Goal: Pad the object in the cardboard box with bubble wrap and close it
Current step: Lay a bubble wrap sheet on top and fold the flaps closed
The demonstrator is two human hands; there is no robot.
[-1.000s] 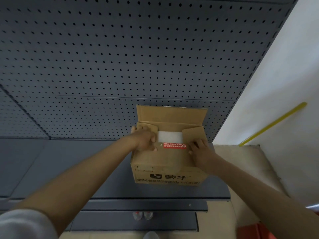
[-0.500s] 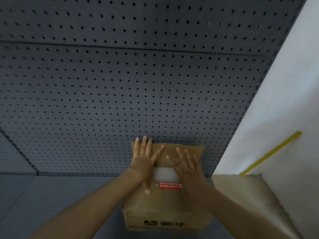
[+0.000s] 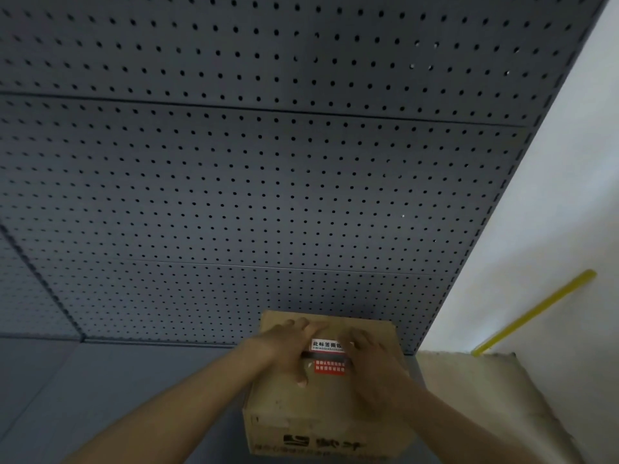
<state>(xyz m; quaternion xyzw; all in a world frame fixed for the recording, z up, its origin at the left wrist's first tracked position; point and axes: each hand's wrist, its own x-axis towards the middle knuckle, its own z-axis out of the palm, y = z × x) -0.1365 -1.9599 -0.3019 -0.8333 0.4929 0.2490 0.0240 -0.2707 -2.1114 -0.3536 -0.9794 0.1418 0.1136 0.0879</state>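
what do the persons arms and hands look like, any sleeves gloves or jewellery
Both forearms are bare as far as the frame shows, with no sleeve in view. The left hand and right hand wear no gloves. No ring, watch or bracelet shows on the fingers or wrists, though the picture is dim and slightly blurred.

Closed cardboard box [image 3: 321, 413] flaps hide its contents.
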